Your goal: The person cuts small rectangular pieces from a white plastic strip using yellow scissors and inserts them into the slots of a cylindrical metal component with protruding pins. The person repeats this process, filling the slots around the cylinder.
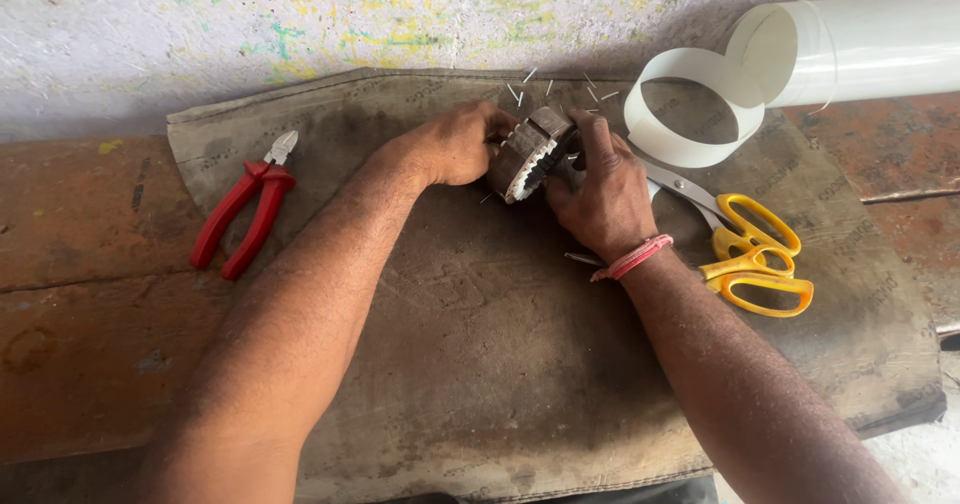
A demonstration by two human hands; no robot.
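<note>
Both hands close on one thing: the left hand (462,144) wraps its grip around the far side of a stator core (527,152), fingers curled over the rim, while the right hand (603,196) clamps the near side, thumb and fingers pressed to the slotted face. Neither grip is slack; each is clenched on the core, which is held tilted on edge just above the mat (500,364), near its far edge. By its look the core is a stack of steel plates, so it is likely heavy for its size and quite stiff, with a ribbed outer wall that gives good purchase; the toothed inner ring with pale slot liners looks the delicate part, best left untouched, so the outer wall is the place to take hold. Just beyond the core, small thin slips (550,86) lie scattered on the mat. Right of the core lie yellow scissors (752,254), and beyond them a white strip loop (693,107) beside a white tube (860,49). Well left of the core rest red pliers (245,209), half on the mat, half on the rusty desk (80,294).
</note>
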